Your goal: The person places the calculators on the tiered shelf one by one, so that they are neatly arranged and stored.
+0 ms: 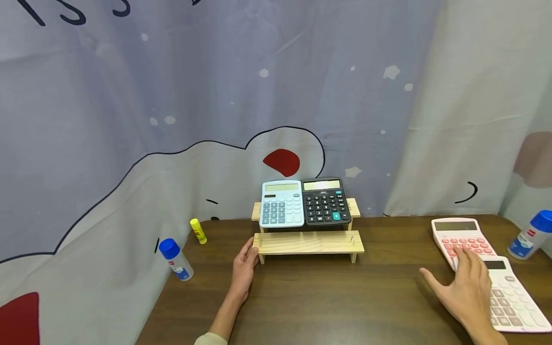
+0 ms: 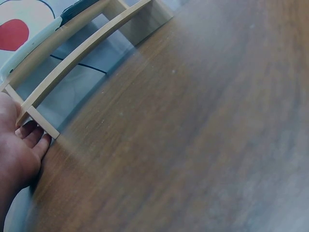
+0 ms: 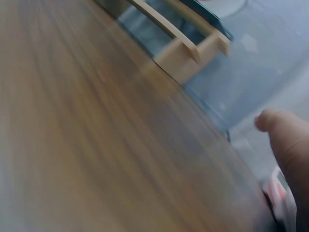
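Observation:
A two-step wooden stand (image 1: 308, 243) stands near the back of the table. On its upper step lean a light blue calculator (image 1: 282, 203) and a black calculator (image 1: 326, 201), side by side. My left hand (image 1: 244, 268) grips the left end of the lower step; in the left wrist view its fingers (image 2: 42, 144) reach around the side piece. At the right, my right hand (image 1: 467, 287) hovers over two overlapping calculators, thumb spread and fingers extended. The pink-keyed calculator (image 1: 457, 225) lies behind; the white calculator (image 1: 519, 302) with brownish keys lies in front, partly covered by the hand.
On the left stand a white tube with a blue cap (image 1: 170, 249) and a small yellow stick (image 1: 198, 231). Another blue-capped tube (image 1: 531, 235) is at the far right. A printed curtain (image 1: 207, 96) hangs right behind the table (image 1: 327, 302).

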`<state>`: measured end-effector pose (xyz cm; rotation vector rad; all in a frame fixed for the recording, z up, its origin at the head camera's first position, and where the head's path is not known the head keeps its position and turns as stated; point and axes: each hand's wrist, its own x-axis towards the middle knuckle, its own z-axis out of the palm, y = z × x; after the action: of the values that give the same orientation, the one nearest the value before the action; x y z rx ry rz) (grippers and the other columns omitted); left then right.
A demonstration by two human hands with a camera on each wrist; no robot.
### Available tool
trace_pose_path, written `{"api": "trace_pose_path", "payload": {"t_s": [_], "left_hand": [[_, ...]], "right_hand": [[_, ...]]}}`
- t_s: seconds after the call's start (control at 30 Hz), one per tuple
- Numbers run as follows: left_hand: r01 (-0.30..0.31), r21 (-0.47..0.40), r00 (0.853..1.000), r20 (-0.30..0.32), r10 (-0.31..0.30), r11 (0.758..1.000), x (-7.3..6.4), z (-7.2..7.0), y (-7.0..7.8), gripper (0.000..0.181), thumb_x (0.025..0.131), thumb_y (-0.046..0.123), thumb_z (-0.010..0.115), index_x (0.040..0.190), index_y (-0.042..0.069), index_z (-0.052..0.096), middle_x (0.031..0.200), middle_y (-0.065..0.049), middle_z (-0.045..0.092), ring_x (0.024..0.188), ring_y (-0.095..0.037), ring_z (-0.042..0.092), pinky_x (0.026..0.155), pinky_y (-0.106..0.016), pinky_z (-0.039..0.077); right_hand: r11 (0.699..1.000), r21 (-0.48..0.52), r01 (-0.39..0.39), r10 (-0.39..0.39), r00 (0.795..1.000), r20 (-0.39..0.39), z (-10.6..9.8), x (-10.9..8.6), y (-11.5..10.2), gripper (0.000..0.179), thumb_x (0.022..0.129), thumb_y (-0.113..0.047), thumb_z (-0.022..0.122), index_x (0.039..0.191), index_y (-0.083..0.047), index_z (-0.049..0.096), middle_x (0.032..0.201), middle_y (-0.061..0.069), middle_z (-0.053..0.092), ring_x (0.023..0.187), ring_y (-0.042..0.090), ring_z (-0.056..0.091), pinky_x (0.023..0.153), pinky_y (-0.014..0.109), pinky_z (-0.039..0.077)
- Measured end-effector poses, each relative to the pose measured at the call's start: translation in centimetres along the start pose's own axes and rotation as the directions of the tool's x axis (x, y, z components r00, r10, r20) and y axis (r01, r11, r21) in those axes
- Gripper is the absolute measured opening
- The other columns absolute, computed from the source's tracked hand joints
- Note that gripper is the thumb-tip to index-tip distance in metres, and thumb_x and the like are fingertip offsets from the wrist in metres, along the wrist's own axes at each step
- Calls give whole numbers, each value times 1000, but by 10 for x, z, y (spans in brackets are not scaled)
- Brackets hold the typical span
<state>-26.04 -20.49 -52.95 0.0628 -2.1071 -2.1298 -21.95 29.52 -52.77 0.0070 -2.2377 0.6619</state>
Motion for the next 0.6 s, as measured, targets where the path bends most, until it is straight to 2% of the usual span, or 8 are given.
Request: {"api": "trace_pose_path", "payload": {"t_s": [0.1,0.2,0.3,0.4,0.5,0.6], "left_hand": [[-3,4,1000,-6,3,1000,0,-2,0,56,107,28,47,156,5,32,157,-18,39,142,-30,41,113,-44,42],[-13,-4,1000,1,13,1000,1,0,0,56,107,28,47,155,4,33,157,-19,39,142,-31,41,113,-43,42],[-15,-10,1000,4,15,1000,2,0,-1,56,107,28,47,156,4,32,157,-20,38,143,-31,40,113,-44,41],[-9,-5,1000,11,9,1000,1,0,-2,57,107,30,47,156,5,30,158,-18,37,143,-31,39,115,-44,40],[-3,-3,1000,8,3,1000,1,-1,-1,58,107,30,47,157,6,30,159,-17,37,143,-29,39,115,-44,40],[2,-4,1000,8,-2,1000,1,0,-1,57,107,29,48,156,5,30,159,-16,37,143,-28,39,114,-42,41]], "right_hand": [[991,-101,-90,97,993,68,-14,-1,13,108,62,-53,85,137,12,42,135,40,39,126,58,33,103,70,26],[964,-192,-183,209,969,130,-31,-6,27,114,63,-57,85,138,13,37,140,42,32,131,59,27,107,71,21],[925,-272,-267,324,926,193,-46,-9,38,120,67,-64,81,142,15,29,145,43,23,136,60,18,110,71,15],[892,-317,-323,401,889,221,-57,-12,47,122,70,-66,78,145,14,24,147,44,18,137,60,16,111,71,14],[867,-348,-357,453,856,250,-60,-12,55,121,73,-67,74,146,14,21,147,46,16,136,61,15,109,72,15],[831,-407,-378,513,805,299,-59,-13,63,124,75,-73,69,146,15,19,146,48,14,134,64,16,107,74,18]]}}
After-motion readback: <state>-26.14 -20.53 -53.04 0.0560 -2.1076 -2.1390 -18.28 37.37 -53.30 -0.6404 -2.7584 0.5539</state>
